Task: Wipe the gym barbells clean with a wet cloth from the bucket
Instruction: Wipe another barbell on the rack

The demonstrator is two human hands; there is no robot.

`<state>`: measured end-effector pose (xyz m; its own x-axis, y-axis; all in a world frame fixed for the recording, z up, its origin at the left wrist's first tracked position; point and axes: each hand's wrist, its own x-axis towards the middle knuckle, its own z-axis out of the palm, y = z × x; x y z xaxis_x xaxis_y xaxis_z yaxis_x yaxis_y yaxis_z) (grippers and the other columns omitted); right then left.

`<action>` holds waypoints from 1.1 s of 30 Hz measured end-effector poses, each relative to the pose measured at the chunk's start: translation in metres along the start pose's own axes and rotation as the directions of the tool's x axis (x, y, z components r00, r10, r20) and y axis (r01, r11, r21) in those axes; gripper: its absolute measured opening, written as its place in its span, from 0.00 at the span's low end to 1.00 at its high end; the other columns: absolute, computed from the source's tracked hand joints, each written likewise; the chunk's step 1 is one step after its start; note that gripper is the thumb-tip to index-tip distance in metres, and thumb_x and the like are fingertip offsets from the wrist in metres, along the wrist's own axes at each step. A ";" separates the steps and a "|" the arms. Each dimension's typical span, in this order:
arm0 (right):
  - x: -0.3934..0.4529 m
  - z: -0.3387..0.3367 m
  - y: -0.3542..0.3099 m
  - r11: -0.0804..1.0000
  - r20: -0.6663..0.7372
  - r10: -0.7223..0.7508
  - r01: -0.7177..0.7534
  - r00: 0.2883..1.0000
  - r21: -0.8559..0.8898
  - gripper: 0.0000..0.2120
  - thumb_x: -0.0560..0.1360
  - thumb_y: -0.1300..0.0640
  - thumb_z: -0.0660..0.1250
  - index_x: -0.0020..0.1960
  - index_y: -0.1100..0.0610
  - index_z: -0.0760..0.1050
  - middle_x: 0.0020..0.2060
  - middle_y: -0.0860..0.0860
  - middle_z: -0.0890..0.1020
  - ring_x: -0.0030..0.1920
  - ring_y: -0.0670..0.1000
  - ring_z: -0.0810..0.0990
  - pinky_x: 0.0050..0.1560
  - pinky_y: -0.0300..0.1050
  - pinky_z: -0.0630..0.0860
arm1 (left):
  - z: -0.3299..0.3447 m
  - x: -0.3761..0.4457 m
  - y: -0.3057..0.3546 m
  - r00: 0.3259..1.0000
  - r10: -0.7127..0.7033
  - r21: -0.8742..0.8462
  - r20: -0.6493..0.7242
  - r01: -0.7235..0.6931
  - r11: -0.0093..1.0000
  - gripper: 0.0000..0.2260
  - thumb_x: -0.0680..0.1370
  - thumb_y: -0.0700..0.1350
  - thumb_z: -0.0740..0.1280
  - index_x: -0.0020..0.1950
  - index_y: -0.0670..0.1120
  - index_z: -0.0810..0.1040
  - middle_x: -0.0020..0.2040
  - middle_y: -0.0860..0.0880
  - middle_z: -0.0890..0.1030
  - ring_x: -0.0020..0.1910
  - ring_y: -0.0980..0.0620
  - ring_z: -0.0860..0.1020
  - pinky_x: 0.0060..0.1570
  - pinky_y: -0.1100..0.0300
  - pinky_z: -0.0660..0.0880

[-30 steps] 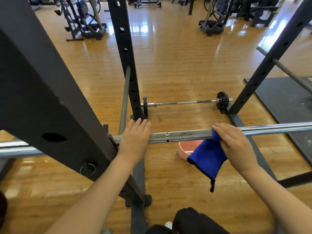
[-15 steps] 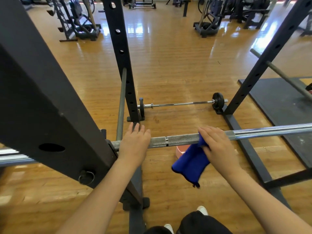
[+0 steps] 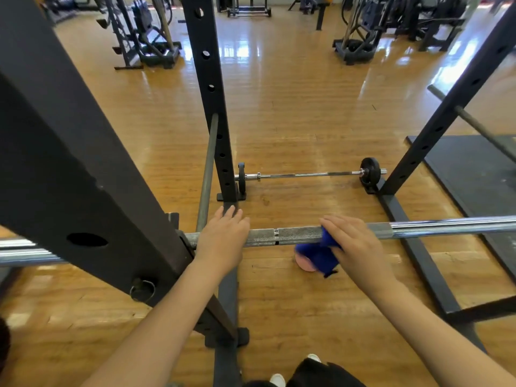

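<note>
Right hand (image 3: 356, 244) presses the blue cloth (image 3: 318, 254) around the racked barbell (image 3: 296, 235); left hand (image 3: 223, 237) lies flat on it. Wiping looks midway; the floor barbell (image 3: 307, 175) seems untouched, the pink bucket (image 3: 303, 264) mostly hidden.

Right hand (image 3: 356, 247) and blue cloth (image 3: 318, 255) further left along the barbell (image 3: 293, 235).

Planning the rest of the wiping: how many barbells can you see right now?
2, maybe more. One barbell rests on the rack under both hands; a second barbell with small plates lies on the floor behind. Other bars at right may be safety rails.
</note>
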<state>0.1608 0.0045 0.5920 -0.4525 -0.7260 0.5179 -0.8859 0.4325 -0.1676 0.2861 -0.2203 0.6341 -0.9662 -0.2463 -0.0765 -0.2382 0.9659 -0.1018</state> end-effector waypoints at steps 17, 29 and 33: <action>0.017 0.017 -0.044 0.995 -0.033 -0.015 0.019 0.999 0.101 0.17 0.72 0.62 0.59 0.57 0.65 0.78 0.51 0.57 0.82 0.54 0.54 0.76 0.57 0.51 0.76 | 0.003 0.000 0.006 0.997 -0.040 0.009 -0.071 0.041 0.999 0.25 0.77 0.36 0.62 0.74 0.46 0.62 0.74 0.47 0.64 0.75 0.48 0.57 0.74 0.53 0.46; -0.029 -0.033 0.042 0.955 -0.032 0.288 -0.289 0.957 -0.066 0.26 0.62 0.75 0.73 0.59 0.66 0.77 0.54 0.60 0.81 0.56 0.61 0.78 0.66 0.59 0.61 | 0.007 -0.002 0.007 0.993 -0.059 0.028 -0.101 0.062 0.998 0.24 0.76 0.35 0.64 0.71 0.44 0.67 0.71 0.48 0.69 0.74 0.48 0.60 0.74 0.54 0.46; -0.022 -0.018 0.035 0.979 -0.089 0.203 -0.204 0.975 -0.003 0.20 0.62 0.75 0.73 0.54 0.68 0.78 0.49 0.60 0.81 0.50 0.60 0.78 0.60 0.53 0.71 | 0.013 -0.001 0.006 0.978 -0.055 0.051 -0.203 0.067 0.996 0.22 0.60 0.33 0.77 0.54 0.41 0.82 0.52 0.44 0.83 0.59 0.44 0.78 0.68 0.48 0.62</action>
<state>0.1418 0.0452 0.5901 -0.6119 -0.5724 0.5458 -0.7746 0.5731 -0.2675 0.2871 -0.2151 0.6209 -0.9515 -0.2777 0.1326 -0.2968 0.9418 -0.1576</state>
